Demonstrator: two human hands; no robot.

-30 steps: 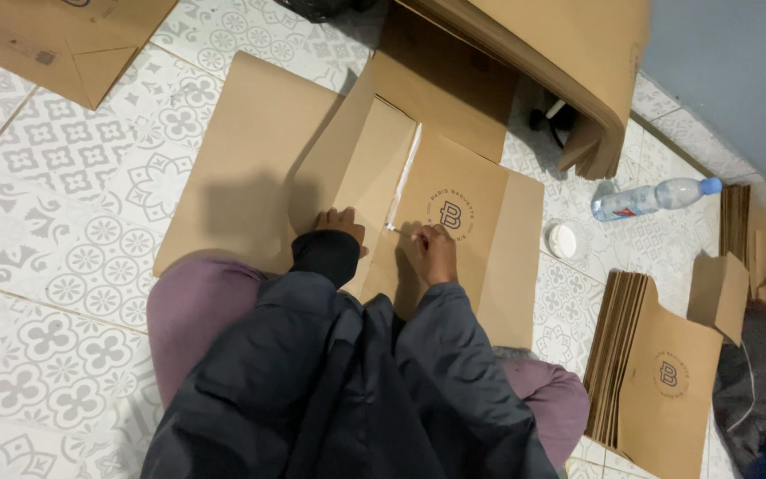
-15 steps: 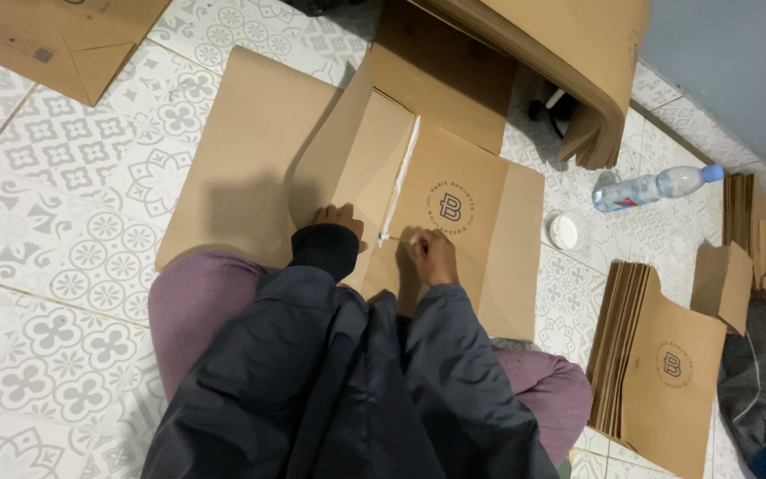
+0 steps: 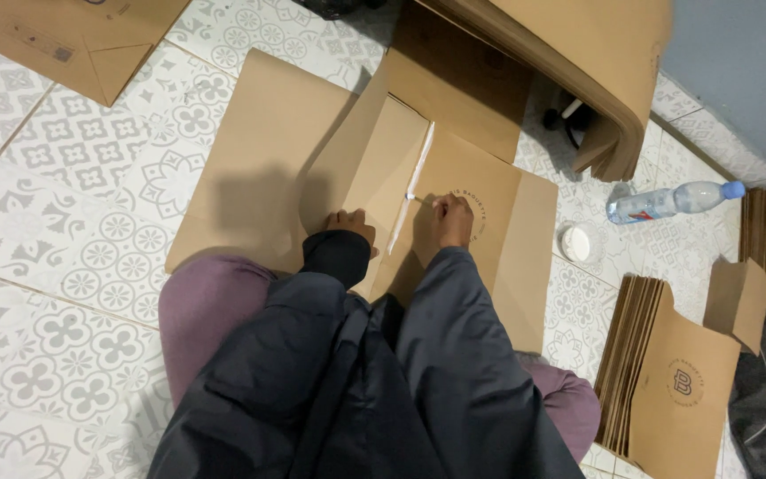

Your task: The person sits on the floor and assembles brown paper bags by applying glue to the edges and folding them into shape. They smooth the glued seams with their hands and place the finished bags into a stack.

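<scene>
**Hands on flat kraft sheet, white strip along the fold**

Head view, looking down at a person seated on a patterned tile floor [image 3: 55,266], dark jacket sleeves reaching forward over purple-clad knees.

A brown paper sheet [image 3: 489,222] lies flat on the tiles right in front of the knees, partly folded, resting on a larger brown sheet [image 3: 250,151]. A narrow white strip [image 3: 411,197] runs along the edge of the folded flap, from near the upper middle of the sheet down toward the person.

Left hand [image 3: 345,222] — palm down, fingers curled and pressed on the folded flap just left of the strip's lower end; it pins the paper and grips nothing that I can see.

Right hand [image 3: 454,220] — on the sheet just right of the strip, over a round printed mark. Fingers drawn together with the tips pointing at the strip, at or very near its edge; whether they pinch it cannot be told at this size.

Surroundings: a thick bent stack of brown sheets [image 3: 596,62] at top right; a clear plastic bottle with a blue cap [image 3: 667,202] lying on its side on the tiles; a small white round lid [image 3: 576,241] just beside the sheet's right edge; a standing stack of finished brown bags [image 3: 667,381] at lower right.
</scene>
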